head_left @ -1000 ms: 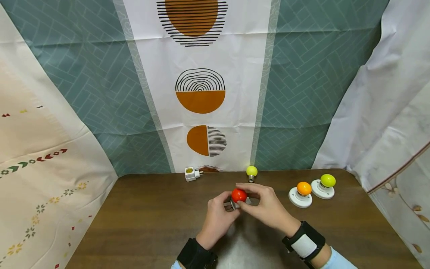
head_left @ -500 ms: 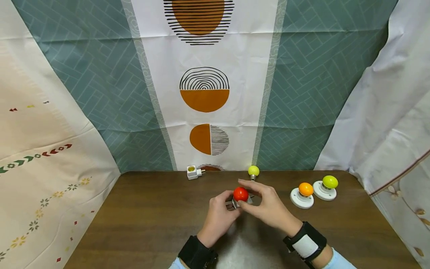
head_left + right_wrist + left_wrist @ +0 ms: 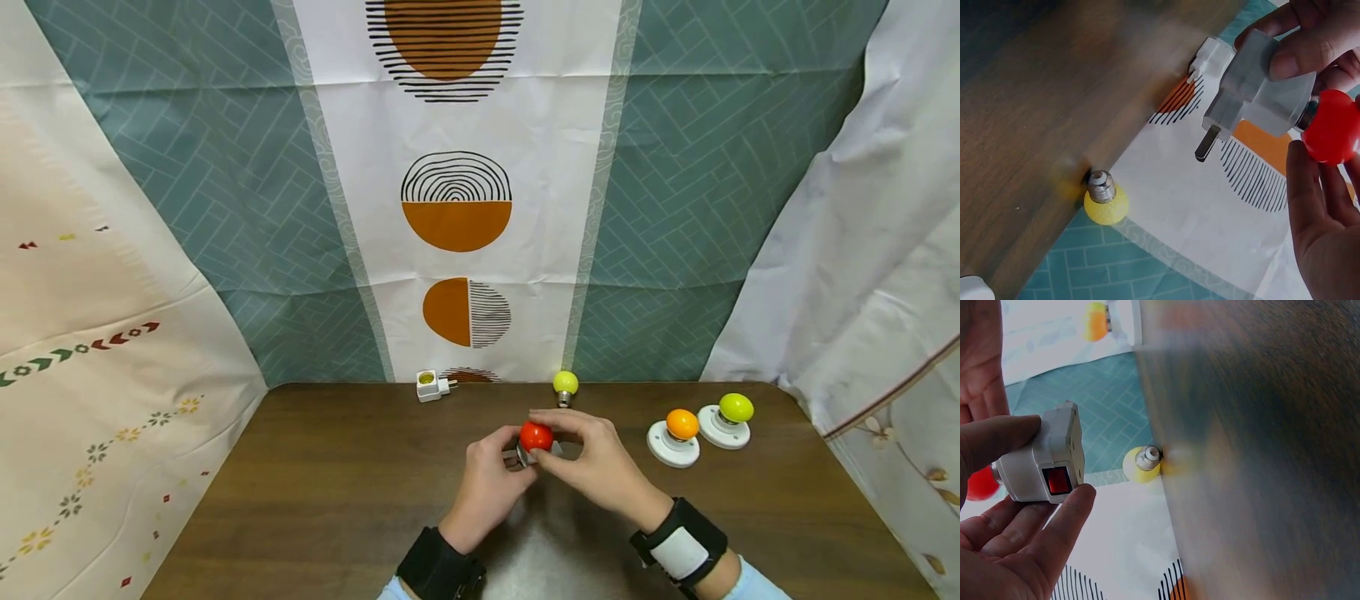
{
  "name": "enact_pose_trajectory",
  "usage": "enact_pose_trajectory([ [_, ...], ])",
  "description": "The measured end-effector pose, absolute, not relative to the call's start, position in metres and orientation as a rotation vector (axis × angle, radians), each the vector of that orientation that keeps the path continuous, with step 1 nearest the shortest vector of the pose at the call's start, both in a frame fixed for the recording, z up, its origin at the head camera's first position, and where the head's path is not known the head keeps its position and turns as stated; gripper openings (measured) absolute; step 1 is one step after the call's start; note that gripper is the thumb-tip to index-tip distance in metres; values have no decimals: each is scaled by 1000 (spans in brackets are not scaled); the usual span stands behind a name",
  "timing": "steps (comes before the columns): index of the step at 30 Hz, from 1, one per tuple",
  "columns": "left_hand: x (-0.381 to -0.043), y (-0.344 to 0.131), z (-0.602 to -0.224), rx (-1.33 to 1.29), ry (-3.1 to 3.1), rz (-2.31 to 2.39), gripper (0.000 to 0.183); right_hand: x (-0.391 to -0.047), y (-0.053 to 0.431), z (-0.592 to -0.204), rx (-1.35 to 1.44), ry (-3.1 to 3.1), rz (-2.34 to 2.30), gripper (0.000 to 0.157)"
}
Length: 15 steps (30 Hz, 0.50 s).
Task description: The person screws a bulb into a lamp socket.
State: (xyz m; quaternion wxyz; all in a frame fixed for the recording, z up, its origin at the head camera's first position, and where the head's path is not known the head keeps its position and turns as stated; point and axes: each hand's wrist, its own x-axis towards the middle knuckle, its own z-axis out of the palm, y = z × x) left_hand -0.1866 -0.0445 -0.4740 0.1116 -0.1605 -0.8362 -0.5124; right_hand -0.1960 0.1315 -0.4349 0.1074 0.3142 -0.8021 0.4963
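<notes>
My left hand point(image 3: 491, 479) grips a white plug-in bulb socket point(image 3: 1054, 456), thumb on one side and fingers on the other. A small red switch point(image 3: 1058, 480) shows on its side, and a plug prong point(image 3: 1207, 144) sticks out of it. At the socket's mouth sits a red light bulb point(image 3: 1333, 127), a strip of its metal base showing between the globe and the socket. My right hand point(image 3: 600, 462) pinches the red globe between thumb and fingers. Both things are held up over the table, with the bulb uppermost in the head view.
Along the table's point(image 3: 360, 500) back edge stand another white plug-in socket point(image 3: 429, 387) and a yellow bulb point(image 3: 565, 383), base down. To the right, an orange bulb point(image 3: 682, 424) and a yellow-green bulb point(image 3: 736, 407) sit in round white lamp holders. A patterned curtain point(image 3: 480, 125) hangs behind.
The head view has shifted slightly. My right fingers lifted a little off the red bulb's top half a second ago and now lie closer round it; the left hand keeps its grip.
</notes>
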Motion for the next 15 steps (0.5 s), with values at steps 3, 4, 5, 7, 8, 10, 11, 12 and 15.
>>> enact_pose_trajectory([
  [3,-186,-45,-474,-480,-2447,-1536,36,-196,132,-435,898,-2346,1448,42],
  [4,-186,-45,-474,-482,-2446,-1545,36,-196,132,-435,897,-2344,1446,43],
  [5,-186,-45,-474,-482,-2446,-1552,36,-195,132,-435,894,-2349,1444,44],
  [7,-185,-45,-474,-481,-2449,-1557,36,-195,132,-434,902,-2362,1444,46],
  [8,-185,-45,-474,-480,-2452,-1554,36,-195,133,-433,908,-2371,1449,47],
  [10,-185,-45,-474,-479,-2456,-1539,37,-195,133,-432,932,-2385,1453,50],
  [11,-185,-44,-474,-479,-2455,-1532,37,-195,133,-431,943,-2391,1454,50],
  [12,-185,-44,-474,-480,-2454,-1528,37,-195,133,-431,959,-2393,1451,51],
  [15,-186,-44,-474,-484,-2450,-1523,37,-195,133,-431,988,-2382,1449,48],
])
